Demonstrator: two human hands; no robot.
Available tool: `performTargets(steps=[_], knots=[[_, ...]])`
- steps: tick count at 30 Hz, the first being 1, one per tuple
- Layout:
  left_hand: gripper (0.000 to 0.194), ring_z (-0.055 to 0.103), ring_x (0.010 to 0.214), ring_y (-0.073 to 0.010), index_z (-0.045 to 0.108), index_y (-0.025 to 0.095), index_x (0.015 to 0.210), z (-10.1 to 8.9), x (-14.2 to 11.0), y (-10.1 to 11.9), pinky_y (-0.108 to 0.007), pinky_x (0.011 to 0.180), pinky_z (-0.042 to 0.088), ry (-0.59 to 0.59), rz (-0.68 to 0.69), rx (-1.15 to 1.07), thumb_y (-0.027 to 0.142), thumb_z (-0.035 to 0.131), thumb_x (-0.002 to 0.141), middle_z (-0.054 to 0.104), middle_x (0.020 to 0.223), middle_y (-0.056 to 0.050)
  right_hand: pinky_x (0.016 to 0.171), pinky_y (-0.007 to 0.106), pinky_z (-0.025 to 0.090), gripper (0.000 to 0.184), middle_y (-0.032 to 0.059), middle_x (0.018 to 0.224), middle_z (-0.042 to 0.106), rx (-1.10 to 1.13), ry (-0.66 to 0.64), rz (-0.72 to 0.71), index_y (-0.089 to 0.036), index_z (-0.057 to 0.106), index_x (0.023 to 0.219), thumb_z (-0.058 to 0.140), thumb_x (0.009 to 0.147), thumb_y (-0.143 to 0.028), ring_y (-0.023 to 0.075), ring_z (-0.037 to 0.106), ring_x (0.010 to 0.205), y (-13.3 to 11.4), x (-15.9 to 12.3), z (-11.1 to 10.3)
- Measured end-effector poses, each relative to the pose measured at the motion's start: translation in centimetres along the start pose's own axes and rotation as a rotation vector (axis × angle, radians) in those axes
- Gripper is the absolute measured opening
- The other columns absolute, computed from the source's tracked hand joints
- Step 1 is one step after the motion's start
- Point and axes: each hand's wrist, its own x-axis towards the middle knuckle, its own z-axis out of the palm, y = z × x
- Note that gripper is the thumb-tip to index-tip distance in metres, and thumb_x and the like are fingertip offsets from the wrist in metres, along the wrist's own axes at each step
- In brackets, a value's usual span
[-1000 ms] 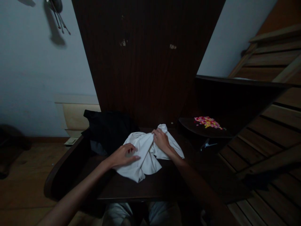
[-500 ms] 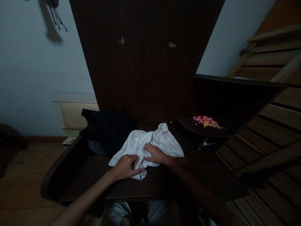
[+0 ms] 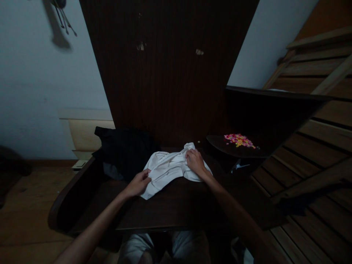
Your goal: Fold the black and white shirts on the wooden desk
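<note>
In the head view, pinching the left edge of the white cloth [image 3: 167,167] between thumb and fingers of the left hand [image 3: 139,183]. Resting the right hand [image 3: 195,161] on the bunched upper right part of the same cloth, fingers bent down into the fabric; from this angle, impossible to tell whether closed on a fold or only pressing. Between the two hands, creased and unevenly spread on the dark tabletop [image 3: 165,216], with a narrow strip running toward the left hand and a wider flap under and beside the right. Just beside the cloth on the left, heaped up against the dark upright panel [image 3: 167,73], a black cloth [image 3: 126,152], with some grey fabric [image 3: 112,171] below. To the right, on a low rounded shelf [image 3: 217,145], a scatter of small pink, red and yellow pieces [image 3: 239,140]. Farther right, wooden slats [image 3: 327,135]; below the front edge, pale trousers [image 3: 189,245].
</note>
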Motion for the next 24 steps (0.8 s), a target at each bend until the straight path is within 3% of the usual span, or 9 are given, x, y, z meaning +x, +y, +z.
performTargets(steps=[4,6,9,13,15,17,19,22,24], knots=[[0.037,0.053,0.058,-0.0103,0.052,0.02,0.097,0.0,0.4,0.2,-0.02,0.052,0.038,0.187,-0.098,-0.367,0.04,0.065,0.068,0.058,0.071,0.005,0.086,0.039,0.042,0.022,0.0114,0.095,0.06,0.061,0.088,-0.064,-0.019,0.063,0.081,0.047,0.074,-0.004,0.0257,0.051,0.095,-1.3,-1.3,0.5],[0.045,0.054,0.057,-0.0105,0.05,0.022,0.104,-0.1,0.6,0.4,-0.02,0.051,0.039,0.281,-0.126,-0.438,0.041,0.067,0.067,0.06,0.072,0.005,0.081,0.035,0.044,0.024,0.0092,0.09,0.061,0.163,0.039,-0.133,-0.019,0.064,0.081,0.046,0.075,-0.006,0.0228,0.053,0.088,-2.4,-2.2,0.3],[0.054,0.057,0.059,-0.0124,0.047,0.025,0.117,-0.4,0.6,0.7,-0.021,0.052,0.042,0.372,-0.139,-0.5,0.041,0.064,0.069,0.062,0.076,0.004,0.069,0.029,0.045,0.021,0.0028,0.077,0.062,0.319,-0.269,-0.273,-0.022,0.067,0.078,0.051,0.073,-0.01,0.0177,0.055,0.072,-3.8,-3.6,-0.3],[0.056,0.061,0.065,-0.0145,0.05,0.024,0.124,-0.4,0.0,1.2,-0.023,0.057,0.046,0.322,-0.132,-0.557,0.039,0.062,0.071,0.066,0.082,0.0,0.063,0.029,0.045,0.012,-0.0009,0.067,0.064,0.433,-0.671,-0.327,-0.024,0.074,0.083,0.064,0.078,-0.026,0.0164,0.057,0.061,-4.7,-5.0,0.1],[0.06,0.063,0.069,-0.0148,0.051,0.024,0.128,-0.4,-0.3,1.6,-0.024,0.061,0.047,0.29,-0.116,-0.582,0.036,0.063,0.07,0.069,0.09,-0.002,0.065,0.03,0.047,0.019,-0.0004,0.071,0.067,0.527,-0.715,-0.262,-0.025,0.075,0.092,0.06,0.084,-0.034,0.0164,0.059,0.062,-4.9,-5.5,0.9],[0.068,0.064,0.076,-0.0159,0.051,0.024,0.134,-0.4,-0.7,2.1,-0.024,0.065,0.048,0.271,-0.083,-0.59,0.031,0.065,0.068,0.07,0.1,-0.004,0.071,0.032,0.049,0.029,0.0013,0.084,0.07,0.633,-0.647,-0.131,-0.027,0.071,0.111,0.057,0.087,-0.038,0.0166,0.061,0.067,-5.1,-5.8,1.9],[0.068,0.065,0.086,-0.0188,0.056,0.021,0.132,-0.4,-1.0,2.5,-0.026,0.071,0.049,0.239,-0.058,-0.585,0.027,0.065,0.065,0.069,0.109,-0.008,0.08,0.035,0.051,0.051,0.0061,0.111,0.068,0.747,-0.555,0.018,-0.027,0.055,0.134,0.061,0.085,-0.041,0.0171,0.064,0.077,-5.5,-6.0,2.8],[0.062,0.064,0.093,-0.0222,0.064,0.015,0.123,-0.2,-1.4,2.9,-0.029,0.077,0.049,0.155,-0.028,-0.544,0.03,0.069,0.063,0.069,0.11,-0.011,0.085,0.04,0.052,0.079,0.0122,0.153,0.036,1.03,-0.519,0.235,-0.034,0.024,0.151,0.062,0.083,-0.049,0.019,0.064,0.094,-6.6,-5.8,3.3],[0.065,0.064,0.09,-0.0216,0.064,0.015,0.125,0.4,-1.8,3.0,-0.029,0.076,0.049,0.091,-0.006,-0.477,0.033,0.073,0.064,0.07,0.103,-0.011,0.081,0.042,0.054,0.082,0.0104,0.16,0.021,1.28,-0.537,0.387,-0.039,0.013,0.152,0.057,0.085,-0.055,0.0205,0.064,0.101,-7.5,-5.4,3.1]])
